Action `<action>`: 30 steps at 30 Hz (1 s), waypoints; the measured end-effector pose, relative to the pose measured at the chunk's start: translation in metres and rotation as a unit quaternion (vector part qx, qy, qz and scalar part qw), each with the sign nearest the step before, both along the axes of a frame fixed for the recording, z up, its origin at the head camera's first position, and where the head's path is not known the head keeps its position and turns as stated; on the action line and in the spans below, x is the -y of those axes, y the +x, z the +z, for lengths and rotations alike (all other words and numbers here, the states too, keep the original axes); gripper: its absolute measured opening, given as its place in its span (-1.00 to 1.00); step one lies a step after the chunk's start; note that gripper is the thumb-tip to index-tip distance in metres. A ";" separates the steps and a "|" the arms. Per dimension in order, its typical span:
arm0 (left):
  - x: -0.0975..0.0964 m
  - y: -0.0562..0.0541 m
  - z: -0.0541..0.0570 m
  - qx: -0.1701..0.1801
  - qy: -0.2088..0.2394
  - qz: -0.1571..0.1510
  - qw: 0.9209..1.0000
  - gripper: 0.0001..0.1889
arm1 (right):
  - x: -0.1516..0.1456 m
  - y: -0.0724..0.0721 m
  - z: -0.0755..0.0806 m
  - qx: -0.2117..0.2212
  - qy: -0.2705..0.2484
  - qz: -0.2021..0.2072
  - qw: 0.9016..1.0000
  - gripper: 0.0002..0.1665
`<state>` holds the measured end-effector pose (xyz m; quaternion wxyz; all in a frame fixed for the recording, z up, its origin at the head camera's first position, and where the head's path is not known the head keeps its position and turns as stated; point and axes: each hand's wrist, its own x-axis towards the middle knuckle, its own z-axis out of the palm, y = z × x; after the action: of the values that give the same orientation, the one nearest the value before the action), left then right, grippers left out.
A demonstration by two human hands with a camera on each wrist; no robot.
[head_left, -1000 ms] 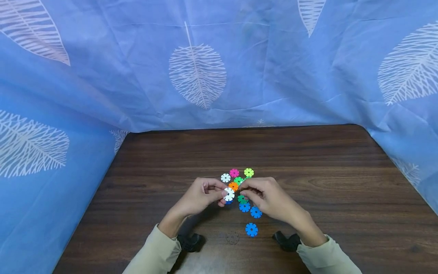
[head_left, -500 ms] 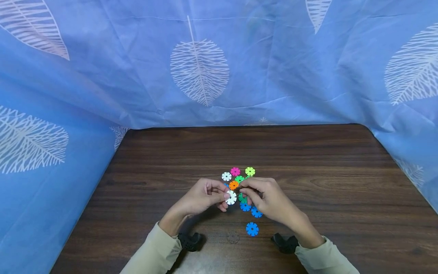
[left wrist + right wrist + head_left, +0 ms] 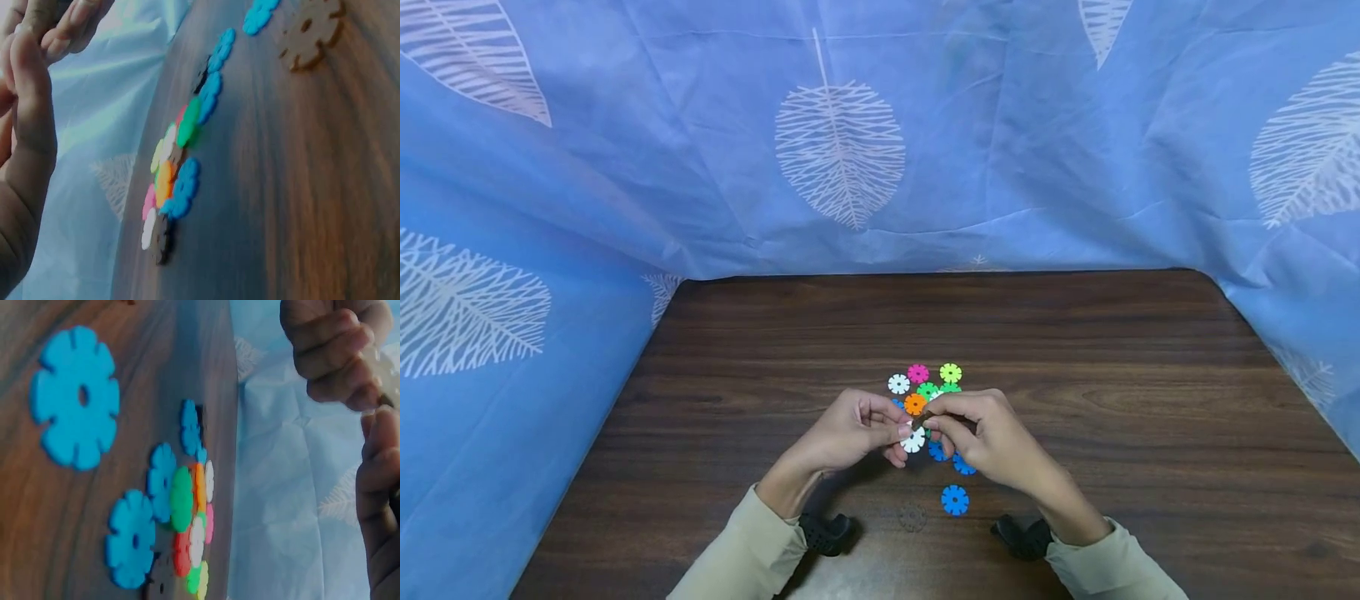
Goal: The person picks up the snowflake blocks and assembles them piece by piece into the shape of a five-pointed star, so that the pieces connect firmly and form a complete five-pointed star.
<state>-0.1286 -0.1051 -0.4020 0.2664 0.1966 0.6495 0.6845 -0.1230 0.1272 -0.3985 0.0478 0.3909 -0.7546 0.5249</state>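
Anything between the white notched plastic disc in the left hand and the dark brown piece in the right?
Nothing visible. The white disc in the left hand and the brown piece in the right hand are close together; whether they touch, I can't tell.

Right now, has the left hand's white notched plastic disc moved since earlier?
Yes: the white disc moved down the head view, judged against the orange notched plastic disc.

Has L disc in L hand, nr R piece in R hand, w/ disc cluster on tbl bhd & btwn. Has front-R disc R of & slightly bhd front-L disc, w/ cloth bhd tbl & along L/R sides.
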 end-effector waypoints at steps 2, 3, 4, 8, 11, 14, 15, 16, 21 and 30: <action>0.000 0.000 -0.001 0.011 0.006 0.010 1.000 -0.84 | 0.001 -0.002 0.001 0.009 0.013 -0.005 1.000 -0.80; 0.001 -0.001 -0.001 0.016 0.010 0.011 1.000 -0.85 | 0.000 -0.004 0.002 0.022 0.023 -0.001 0.999 -0.83; 0.002 -0.001 -0.001 0.020 0.015 0.010 1.000 -0.85 | -0.001 -0.006 0.004 0.039 0.035 0.007 0.999 -0.87; 0.008 -0.003 -0.002 0.025 0.033 0.001 0.999 -0.86 | -0.015 -0.015 0.008 0.102 0.106 0.003 0.989 -0.77; 0.010 -0.005 -0.001 0.020 0.037 0.001 0.999 -0.85 | -0.030 -0.019 0.005 0.116 0.189 -0.044 0.974 -0.74; 0.011 -0.005 -0.002 0.021 0.035 0.006 0.999 -0.85 | -0.039 -0.019 -0.002 0.115 0.284 -0.082 0.948 -0.75; 0.010 -0.004 -0.002 0.024 0.036 0.008 0.999 -0.86 | -0.040 -0.019 -0.005 0.122 0.306 -0.084 0.940 -0.72; 0.010 -0.004 -0.003 0.027 0.037 0.010 0.999 -0.86 | -0.040 -0.019 -0.008 0.126 0.326 -0.085 0.933 -0.69; 0.006 -0.003 -0.006 0.037 0.039 0.014 0.998 -0.88 | -0.035 -0.016 -0.019 0.127 0.362 -0.094 0.919 -0.73; 0.001 -0.005 -0.004 0.034 0.021 0.035 0.999 -0.83 | -0.042 -0.013 -0.011 0.153 0.291 -0.058 0.942 -0.72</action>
<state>-0.1331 -0.1059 -0.4061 0.2602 0.1562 0.6317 0.7134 -0.1362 0.1692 -0.4099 -0.1538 0.2577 -0.8943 0.3320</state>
